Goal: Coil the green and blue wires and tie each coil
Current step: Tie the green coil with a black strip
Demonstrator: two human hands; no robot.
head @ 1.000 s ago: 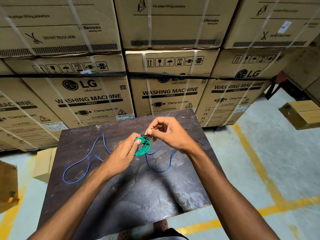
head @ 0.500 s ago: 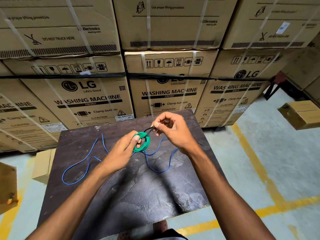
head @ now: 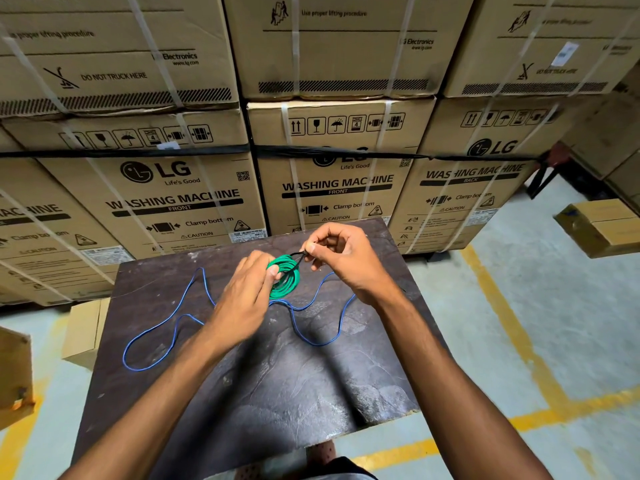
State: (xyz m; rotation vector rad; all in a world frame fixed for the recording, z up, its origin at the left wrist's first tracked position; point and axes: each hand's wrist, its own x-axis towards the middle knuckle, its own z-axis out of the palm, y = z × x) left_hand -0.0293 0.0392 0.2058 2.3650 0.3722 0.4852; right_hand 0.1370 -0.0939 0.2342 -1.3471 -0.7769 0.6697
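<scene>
Green wire (head: 284, 278) coiled, black-tied; blue wire (head: 173, 320) sprawled loose.

On the bench (head: 277, 393) there are two wires: one green wire (head: 285, 278), wound into a single coil above the bench's far middle, and one blue wire (head: 173, 317), lying loose across the bench's far half. One thin black tie (head: 298, 258) loops through the green coil, and two hands are over the bench, the left hand (head: 247, 296) and the right hand (head: 346, 258). Off the bench, one small carton (head: 85, 332) sits by its left edge, another (head: 602, 226) well to its right, and large washing-machine cartons (head: 180, 199) are stacked two rows high beyond its far edge.
</scene>
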